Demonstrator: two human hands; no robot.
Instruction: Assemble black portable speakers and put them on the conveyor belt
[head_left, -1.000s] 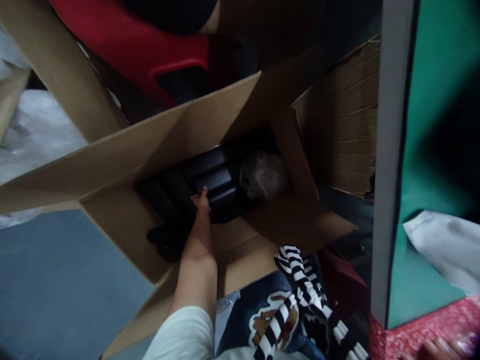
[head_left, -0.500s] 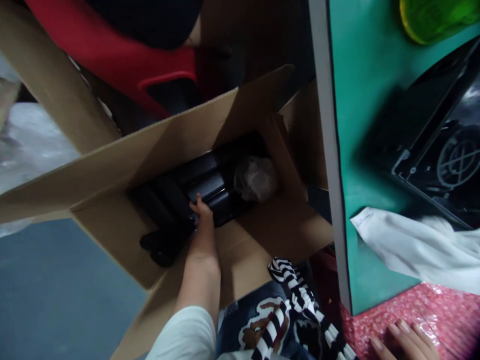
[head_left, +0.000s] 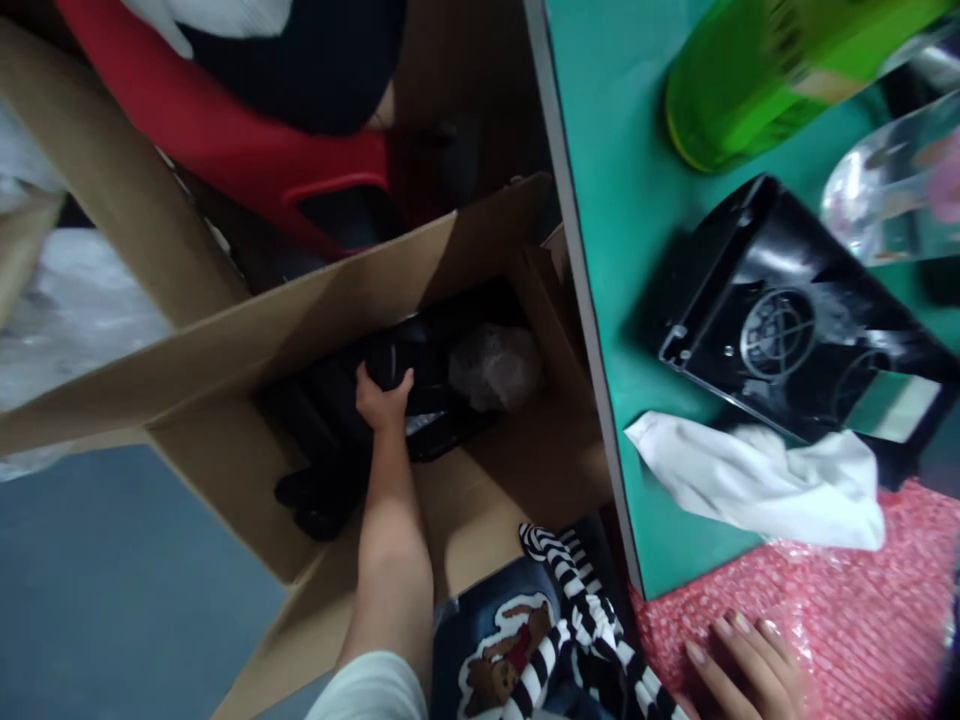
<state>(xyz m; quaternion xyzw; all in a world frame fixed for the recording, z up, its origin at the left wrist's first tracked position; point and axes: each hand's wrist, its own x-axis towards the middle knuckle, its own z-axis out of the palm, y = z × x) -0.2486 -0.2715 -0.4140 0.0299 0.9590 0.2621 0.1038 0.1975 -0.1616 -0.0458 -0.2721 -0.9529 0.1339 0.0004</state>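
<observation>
My left hand [head_left: 382, 398] reaches down into an open cardboard box [head_left: 217, 480]. Its thumb and fingers are curved around a black plastic part [head_left: 390, 362], whose far side is dark and hard to make out. More black parts [head_left: 319, 500] lie around it in the box, with a crumpled clear plastic bag [head_left: 496, 368] at the right end. My right hand [head_left: 750, 665] rests on pink bubble wrap [head_left: 862, 580], fingers stretched out and holding nothing.
On the green table [head_left: 607, 250] at right are a green bottle [head_left: 742, 90], a black plastic housing [head_left: 787, 320] and a white cloth glove [head_left: 750, 490]. Past the box is a red chair [head_left: 247, 140] with a person in dark clothing. Clear plastic wrapping [head_left: 82, 310] lies at left.
My left hand has moved slightly forward and left, from beside the black parts to around one. The view has shifted right, showing more of the table. My right hand stays on the bubble wrap.
</observation>
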